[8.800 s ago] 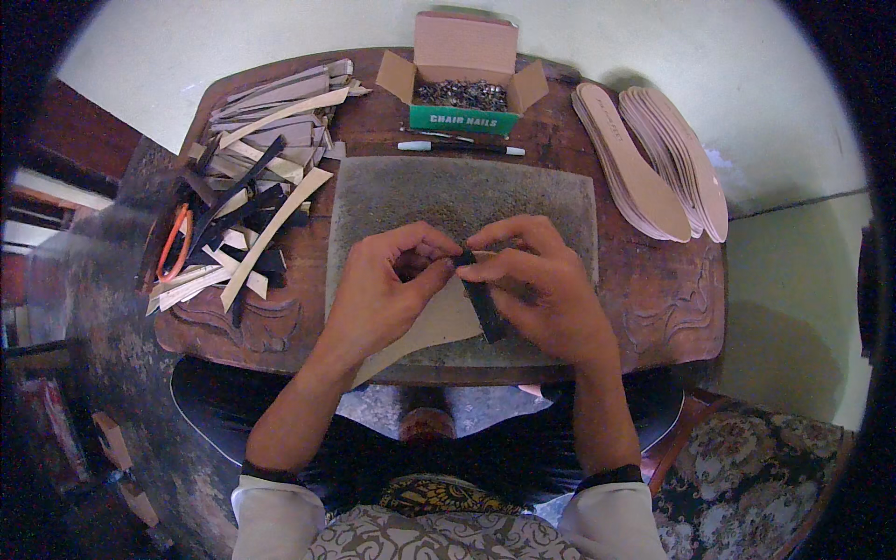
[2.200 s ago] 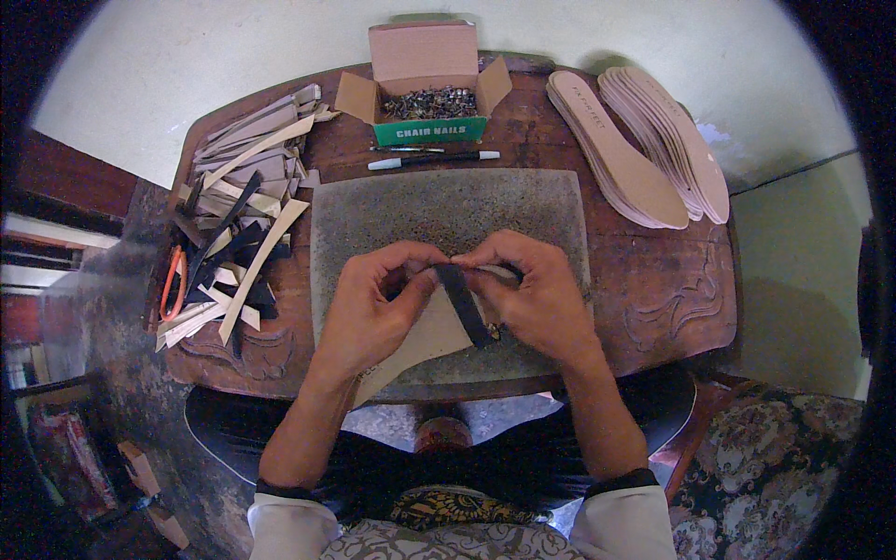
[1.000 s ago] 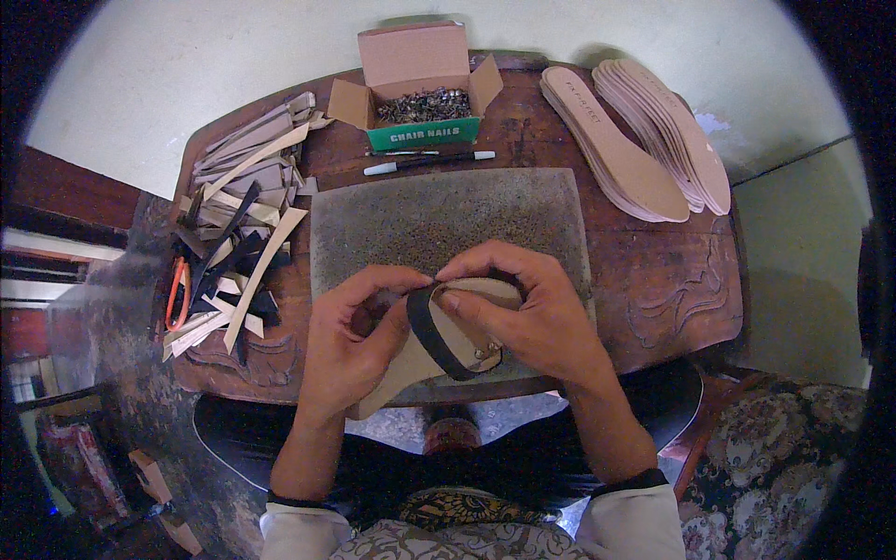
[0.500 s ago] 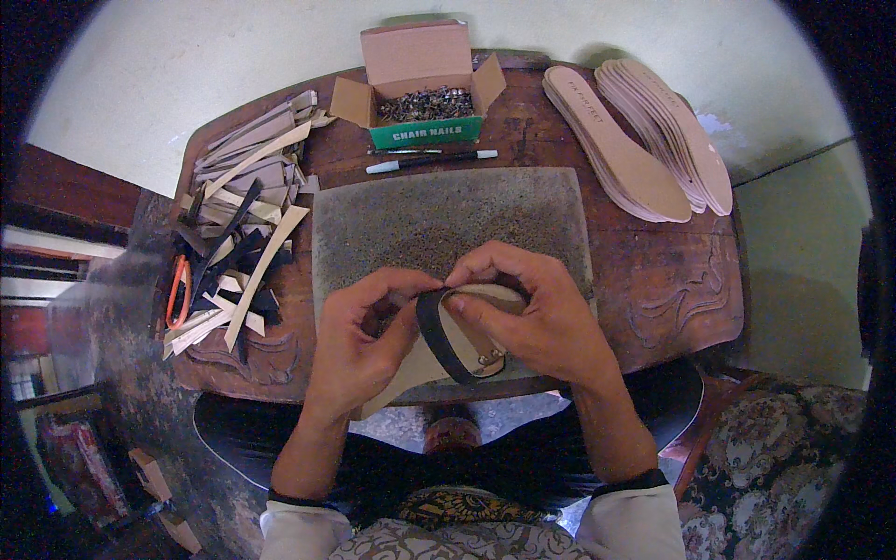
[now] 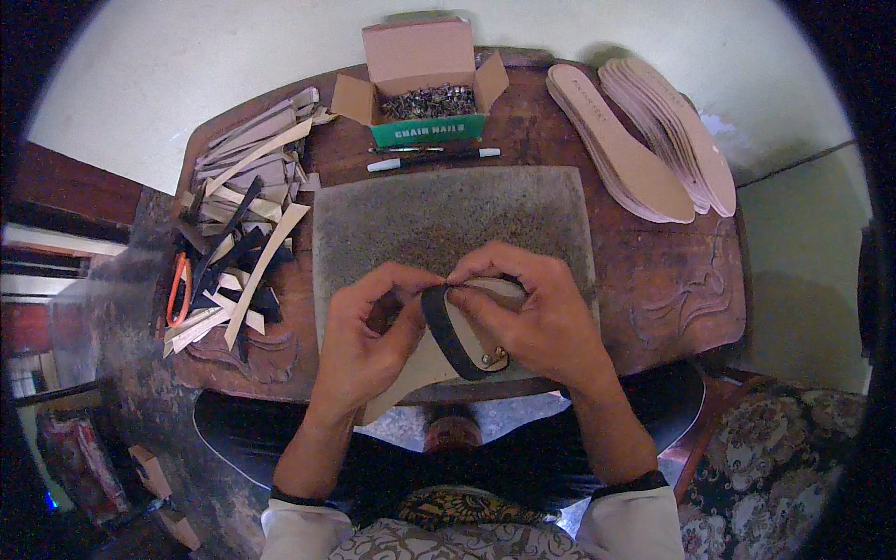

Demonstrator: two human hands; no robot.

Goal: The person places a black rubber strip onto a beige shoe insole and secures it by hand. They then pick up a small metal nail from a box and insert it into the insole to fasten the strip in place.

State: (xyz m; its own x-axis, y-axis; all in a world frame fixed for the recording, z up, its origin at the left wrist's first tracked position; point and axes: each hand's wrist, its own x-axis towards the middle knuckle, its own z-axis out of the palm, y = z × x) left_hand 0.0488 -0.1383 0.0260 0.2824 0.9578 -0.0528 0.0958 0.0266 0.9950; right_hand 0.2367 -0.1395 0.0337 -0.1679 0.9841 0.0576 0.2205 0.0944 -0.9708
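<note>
My left hand (image 5: 366, 327) and my right hand (image 5: 534, 313) meet over the near part of the mat, fingertips pinched at the upper end of a black strap (image 5: 450, 341). The strap curves across a beige sandal insole (image 5: 411, 383), its lower end beside two shiny chair nails (image 5: 494, 357) at the insole's edge. My right hand wraps the insole's far end, while my left pinches the strap where it meets that side. The fingers hide the exact meeting point of strap and insole, and whether a nail is between the fingertips cannot be seen.
A dark grey mat (image 5: 448, 210) lies on the carved wooden table (image 5: 653, 252). Behind it stand two pens (image 5: 434, 161) and an open green box (image 5: 429, 129) of nails. Stacked insoles (image 5: 621, 154) lie right; cut strips (image 5: 266, 154) and an orange handle (image 5: 177, 289) lie left.
Both hands keep their pinch at the strap's upper end. The strap and insole have shifted very slightly, and the left fingers have risen a little.
</note>
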